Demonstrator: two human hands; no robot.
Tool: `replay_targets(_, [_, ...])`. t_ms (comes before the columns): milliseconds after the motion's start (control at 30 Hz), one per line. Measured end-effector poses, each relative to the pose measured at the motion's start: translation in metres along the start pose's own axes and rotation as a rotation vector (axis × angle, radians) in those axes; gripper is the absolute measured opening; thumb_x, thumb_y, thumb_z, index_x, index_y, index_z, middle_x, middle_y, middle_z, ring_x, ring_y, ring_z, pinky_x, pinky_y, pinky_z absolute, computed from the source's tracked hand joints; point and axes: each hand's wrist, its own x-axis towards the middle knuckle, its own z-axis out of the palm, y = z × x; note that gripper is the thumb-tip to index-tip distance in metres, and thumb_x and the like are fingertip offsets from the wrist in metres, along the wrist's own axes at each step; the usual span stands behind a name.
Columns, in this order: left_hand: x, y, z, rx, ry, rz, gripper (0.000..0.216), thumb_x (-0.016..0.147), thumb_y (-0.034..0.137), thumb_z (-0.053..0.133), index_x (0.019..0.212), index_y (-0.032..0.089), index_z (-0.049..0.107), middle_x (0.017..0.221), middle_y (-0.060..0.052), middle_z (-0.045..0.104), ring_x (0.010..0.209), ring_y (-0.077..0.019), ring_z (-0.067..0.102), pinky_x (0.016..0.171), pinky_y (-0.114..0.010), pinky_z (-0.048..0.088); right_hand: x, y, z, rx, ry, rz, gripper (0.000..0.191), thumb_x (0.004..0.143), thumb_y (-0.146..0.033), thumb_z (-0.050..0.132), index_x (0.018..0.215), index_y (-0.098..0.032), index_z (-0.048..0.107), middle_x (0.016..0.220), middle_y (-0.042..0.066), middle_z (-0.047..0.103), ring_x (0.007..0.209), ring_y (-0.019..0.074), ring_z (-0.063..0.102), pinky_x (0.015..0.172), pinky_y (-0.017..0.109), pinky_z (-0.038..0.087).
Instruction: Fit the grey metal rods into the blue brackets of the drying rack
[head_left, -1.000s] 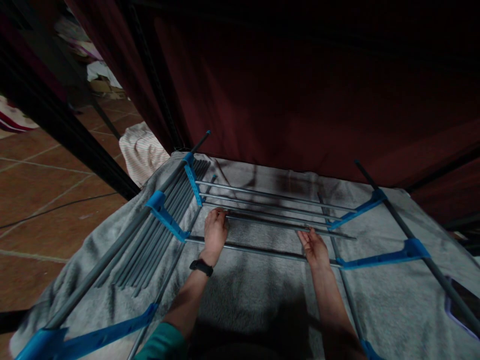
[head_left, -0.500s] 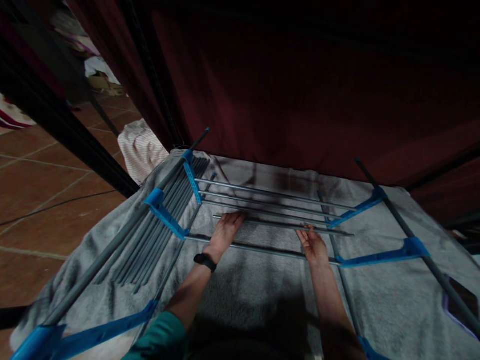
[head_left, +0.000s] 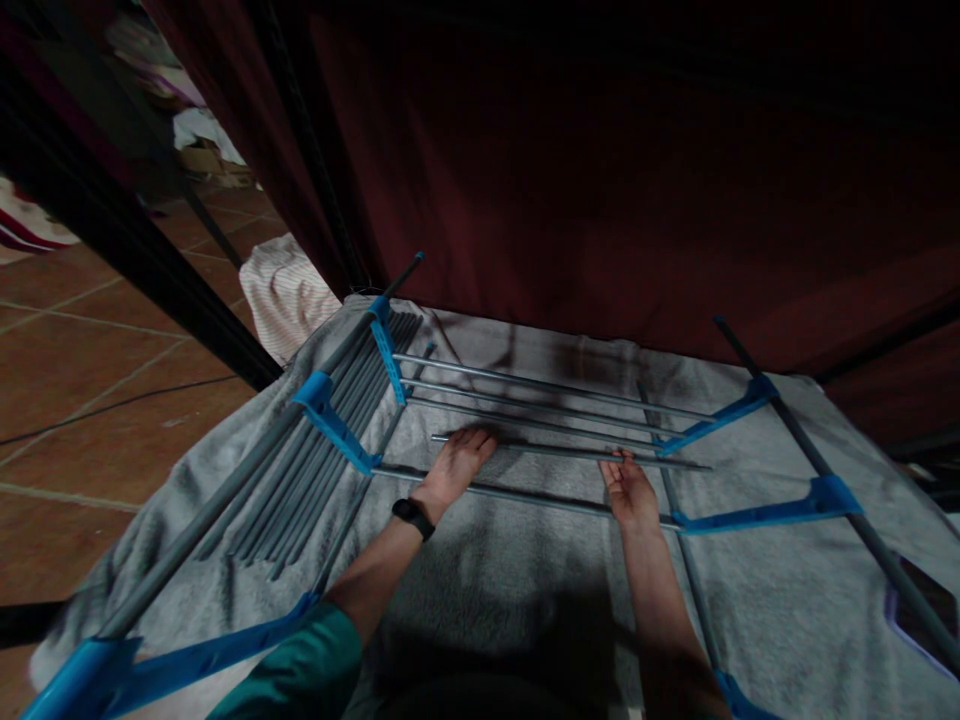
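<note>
A loose grey metal rod (head_left: 551, 451) lies crosswise in both hands, within a partly built rack frame. My left hand (head_left: 461, 462), a dark band on its wrist, grips the rod near its left end, fingers over the top. Palm up, my right hand (head_left: 628, 490) has its fingertips curled around the rod toward its right end. Beyond the rod, several thin crossbars (head_left: 517, 380) span between blue plastic brackets (head_left: 388, 350) on the left and a blue bracket (head_left: 716, 415) on the right. Nearer to me, another crossbar (head_left: 540, 500) joins a blue bracket (head_left: 337, 432) to one opposite (head_left: 765, 512).
Several loose grey tubes (head_left: 330, 430) lie side by side at the left on a grey blanket (head_left: 510, 580). A phone-like dark object with a purple edge (head_left: 911, 610) rests at right. A dark red curtain (head_left: 562, 200) hangs behind; tiled floor (head_left: 97, 360) shows at left.
The rod and both hands have shifted very slightly to the right in the view, along with a small camera movement. The grip on the rod looks the same.
</note>
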Motion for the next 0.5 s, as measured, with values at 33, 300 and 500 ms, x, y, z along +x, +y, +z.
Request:
replay_targets(33, [0.0004,0.0003,-0.0001,0.006,-0.003,-0.002,0.033,0.091,0.006,0.046,0.118,0.020,0.061,0.115,-0.007,0.065,0.106,-0.0212,0.059,0.095,-0.038,0.045,-0.0004,-0.0002,0.0005,-0.001,0.003,-0.001,0.007,0.080,-0.017,0.068,0.082,-0.023,0.066,0.084,-0.004,0.072,0.086,0.0101,0.069,0.099,0.035,0.052])
replay_targets(300, [0.0030,0.0020,0.0008,0.047,-0.021,-0.014,0.035,0.091,0.006,0.047,0.120,0.018,0.062,0.118,-0.007,0.065,0.107,-0.0213,0.059,0.096,-0.037,0.044,-0.0026,-0.0012,0.0030,-0.014,-0.001,0.007,0.007,0.082,-0.017,0.064,0.083,-0.022,0.067,0.082,-0.004,0.071,0.084,0.0098,0.068,0.098,0.034,0.052])
replay_targets(500, [0.0027,0.0030,0.0009,0.037,-0.016,-0.029,0.039,0.090,0.003,0.046,0.124,0.017,0.060,0.119,-0.008,0.066,0.108,-0.0210,0.059,0.097,-0.037,0.043,-0.0024,-0.0007,0.0016,-0.004,-0.014,0.008,0.005,0.081,-0.017,0.066,0.082,-0.022,0.066,0.083,-0.003,0.072,0.086,0.0106,0.069,0.100,0.036,0.051])
